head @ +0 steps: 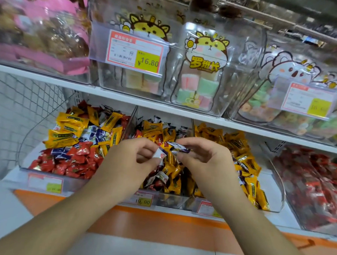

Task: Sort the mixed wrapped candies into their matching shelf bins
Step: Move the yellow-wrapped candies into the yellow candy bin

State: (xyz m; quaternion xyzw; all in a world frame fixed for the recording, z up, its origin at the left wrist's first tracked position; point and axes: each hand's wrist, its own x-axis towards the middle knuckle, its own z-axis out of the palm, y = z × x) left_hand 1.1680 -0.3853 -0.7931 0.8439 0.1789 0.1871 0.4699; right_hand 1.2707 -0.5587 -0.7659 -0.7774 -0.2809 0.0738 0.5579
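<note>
My left hand (137, 158) pinches a white and purple wrapped candy (160, 153) over the middle clear bin (161, 200). My right hand (199, 155) pinches another purple and white candy (177, 147) right beside it. Both hover above a mix of yellow, red and dark wrapped candies (171, 172) in that bin. The left bin (25, 166) holds yellow, red and purple-white candies mixed together. To the right, a bin of mostly yellow candies (235, 142) has a few purple ones in it.
A far-right bin (317, 184) holds red wrapped candies. The upper shelf (126, 99) carries clear bins of pastel marshmallow sweets with cartoon stickers and price tags. A wire mesh panel (19, 96) stands at the left. An orange shelf edge (159, 218) runs below the bins.
</note>
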